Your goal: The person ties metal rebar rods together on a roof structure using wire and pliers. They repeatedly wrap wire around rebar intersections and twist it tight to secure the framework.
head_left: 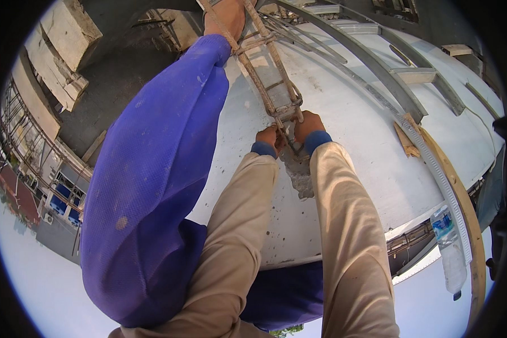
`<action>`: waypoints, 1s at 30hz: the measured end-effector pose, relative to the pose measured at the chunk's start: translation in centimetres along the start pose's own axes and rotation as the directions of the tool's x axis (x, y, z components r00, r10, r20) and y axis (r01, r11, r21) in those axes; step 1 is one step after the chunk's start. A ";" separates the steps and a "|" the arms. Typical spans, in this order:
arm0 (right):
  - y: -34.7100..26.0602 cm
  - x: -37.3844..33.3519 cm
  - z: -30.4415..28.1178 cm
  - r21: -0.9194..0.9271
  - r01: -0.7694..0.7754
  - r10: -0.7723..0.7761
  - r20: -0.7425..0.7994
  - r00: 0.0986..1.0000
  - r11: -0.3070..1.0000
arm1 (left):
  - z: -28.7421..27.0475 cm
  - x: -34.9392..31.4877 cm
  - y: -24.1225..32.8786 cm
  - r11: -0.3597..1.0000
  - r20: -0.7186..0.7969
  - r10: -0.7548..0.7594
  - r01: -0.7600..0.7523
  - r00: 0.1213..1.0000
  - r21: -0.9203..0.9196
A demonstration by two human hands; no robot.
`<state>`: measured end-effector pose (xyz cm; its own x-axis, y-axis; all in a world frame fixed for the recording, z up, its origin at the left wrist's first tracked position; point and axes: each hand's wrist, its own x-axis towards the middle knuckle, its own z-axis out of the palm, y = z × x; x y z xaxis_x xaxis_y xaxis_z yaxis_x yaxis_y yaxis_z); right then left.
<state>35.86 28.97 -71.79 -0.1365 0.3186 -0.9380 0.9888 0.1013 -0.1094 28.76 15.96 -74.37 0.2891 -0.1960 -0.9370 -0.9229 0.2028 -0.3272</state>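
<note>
A rusty rebar cage, two long bars with cross ties in view, slopes from the top of the view down to my hands. My left hand, in a beige sleeve with a blue cuff, closes on its lower end at the left bar. Beside it, my right hand grips the right bar just under the lowest large tie. The fingertips are partly hidden, so any small item in them cannot be made out. Below the hands lies a rough broken patch of concrete in a white surface.
My purple-clad leg stretches along the left, its bare foot beside the cage. Grey metal channels lie at the upper right. A wooden strip and a plastic bottle are at the right edge. Concrete blocks sit upper left.
</note>
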 end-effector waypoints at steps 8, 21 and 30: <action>-1.9 -2.7 1.3 0.022 -0.220 0.221 -0.099 0.970 0.975 | -0.6 3.2 0.3 -0.420 0.344 0.370 -0.174 0.863 0.890; -0.1 -1.5 6.6 -0.055 0.015 -0.030 -0.276 0.961 0.998 | 0.0 0.9 1.9 0.744 -0.128 0.641 -0.572 0.757 0.345; -4.8 -5.5 7.4 0.463 -0.191 0.341 -0.265 0.902 0.866 | -0.7 -1.9 1.7 -0.082 0.322 0.899 -0.609 0.297 0.789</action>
<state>32.32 19.71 -68.54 0.1985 0.5720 -0.7959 0.9098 -0.4095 -0.0674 26.48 15.96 -73.01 -0.6619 0.4334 -0.6116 0.0996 0.8595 0.5013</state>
